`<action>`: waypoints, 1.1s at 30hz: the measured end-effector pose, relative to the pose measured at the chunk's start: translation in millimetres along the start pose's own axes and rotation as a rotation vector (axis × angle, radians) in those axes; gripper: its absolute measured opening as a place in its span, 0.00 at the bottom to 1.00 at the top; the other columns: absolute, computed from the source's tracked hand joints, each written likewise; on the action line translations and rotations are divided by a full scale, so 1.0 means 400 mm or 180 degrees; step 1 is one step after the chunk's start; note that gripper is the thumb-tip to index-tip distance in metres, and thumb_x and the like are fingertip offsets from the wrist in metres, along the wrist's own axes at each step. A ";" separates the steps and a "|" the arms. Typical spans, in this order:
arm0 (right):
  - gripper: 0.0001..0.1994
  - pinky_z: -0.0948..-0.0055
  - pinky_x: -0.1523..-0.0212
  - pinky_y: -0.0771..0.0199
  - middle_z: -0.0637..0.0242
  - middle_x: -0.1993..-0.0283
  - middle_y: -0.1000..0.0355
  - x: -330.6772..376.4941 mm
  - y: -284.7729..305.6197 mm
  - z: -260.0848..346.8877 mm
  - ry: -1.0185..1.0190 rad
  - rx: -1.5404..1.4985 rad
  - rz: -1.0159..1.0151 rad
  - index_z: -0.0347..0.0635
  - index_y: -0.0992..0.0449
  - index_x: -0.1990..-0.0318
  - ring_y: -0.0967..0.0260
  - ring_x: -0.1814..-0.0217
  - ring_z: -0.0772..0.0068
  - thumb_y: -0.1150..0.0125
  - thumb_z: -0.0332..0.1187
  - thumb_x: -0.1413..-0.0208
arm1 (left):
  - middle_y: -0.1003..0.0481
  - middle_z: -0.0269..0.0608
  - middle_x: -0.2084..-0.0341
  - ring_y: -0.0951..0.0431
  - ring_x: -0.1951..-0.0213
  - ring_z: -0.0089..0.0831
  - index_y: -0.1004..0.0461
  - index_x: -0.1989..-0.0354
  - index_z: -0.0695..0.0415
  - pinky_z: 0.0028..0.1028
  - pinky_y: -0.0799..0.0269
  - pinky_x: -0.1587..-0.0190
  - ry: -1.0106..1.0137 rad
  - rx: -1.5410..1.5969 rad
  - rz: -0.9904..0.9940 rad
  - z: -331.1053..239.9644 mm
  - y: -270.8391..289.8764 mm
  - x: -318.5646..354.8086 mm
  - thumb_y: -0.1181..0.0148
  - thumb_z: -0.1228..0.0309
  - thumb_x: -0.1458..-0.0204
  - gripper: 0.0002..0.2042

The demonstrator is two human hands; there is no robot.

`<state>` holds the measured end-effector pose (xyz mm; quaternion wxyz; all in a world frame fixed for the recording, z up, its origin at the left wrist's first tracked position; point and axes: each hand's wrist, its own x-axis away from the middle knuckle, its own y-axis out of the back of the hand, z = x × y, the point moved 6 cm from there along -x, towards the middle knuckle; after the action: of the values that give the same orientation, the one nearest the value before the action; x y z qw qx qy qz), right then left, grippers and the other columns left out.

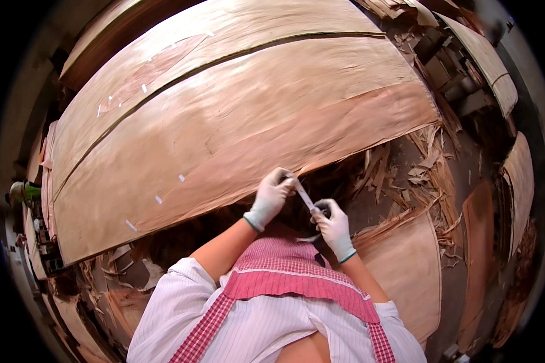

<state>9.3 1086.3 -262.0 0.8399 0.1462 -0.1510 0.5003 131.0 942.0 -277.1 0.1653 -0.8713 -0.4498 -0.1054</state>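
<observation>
A strip of white tape (pixel 303 193) is stretched between my hands, above the near edge of a large sheet of wood veneer (pixel 224 127). My left hand (pixel 271 198), in a white glove with a green cuff, pinches the tape's upper end close to that edge. In the same kind of glove, my right hand (pixel 334 228) is closed on the lower end, around a small dark thing I cannot fully make out. A loose pale strip (pixel 309 239) hangs below the right hand. Short white tape pieces, such as one piece (pixel 158 199), lie on the veneer along a seam with a redder strip (pixel 345 124).
Behind a dark gap lies another veneer sheet (pixel 181 51) with tape pieces on it. Torn veneer scraps (pixel 427 166) litter the floor at the right. A smaller veneer sheet (pixel 406 272) lies at my right side, and more stacked sheets (pixel 518 187) stand farther right.
</observation>
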 end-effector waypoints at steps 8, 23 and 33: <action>0.07 0.79 0.76 0.35 0.70 0.77 0.29 -0.182 0.077 -0.013 -0.0578 0.0697 0.0098 0.37 0.28 0.69 0.37 0.79 0.82 0.44 0.31 0.42 | 0.24 0.49 0.71 0.23 0.68 0.38 0.28 0.65 0.59 0.32 0.29 0.63 -0.0588 -0.1502 -0.1000 0.050 0.094 -0.361 0.43 0.75 0.47 0.03; 0.10 0.62 0.71 0.30 0.55 0.73 0.26 -0.509 0.203 0.063 -0.0159 0.1636 0.0537 0.37 0.28 0.65 0.29 0.74 0.58 0.41 0.36 0.43 | 0.37 0.46 0.38 0.43 0.34 0.44 0.36 0.42 0.56 0.42 0.55 0.31 -0.1554 -0.4161 -0.1014 -0.078 -0.053 -0.513 0.33 0.60 0.56 0.32; 0.04 0.84 0.81 0.44 0.72 0.77 0.33 -0.628 0.560 0.249 -0.0299 0.0156 0.1174 0.41 0.32 0.66 0.44 0.80 0.87 0.45 0.30 0.39 | 0.27 0.44 0.51 0.25 0.52 0.33 0.32 0.47 0.60 0.30 0.28 0.50 0.1157 0.0664 0.0172 0.078 -0.375 -0.524 0.47 0.63 0.40 0.17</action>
<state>-313.7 949.0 -250.5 0.7222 0.1596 -0.2021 0.6420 -110.9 878.1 -346.5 0.3358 -0.8279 -0.3976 -0.2092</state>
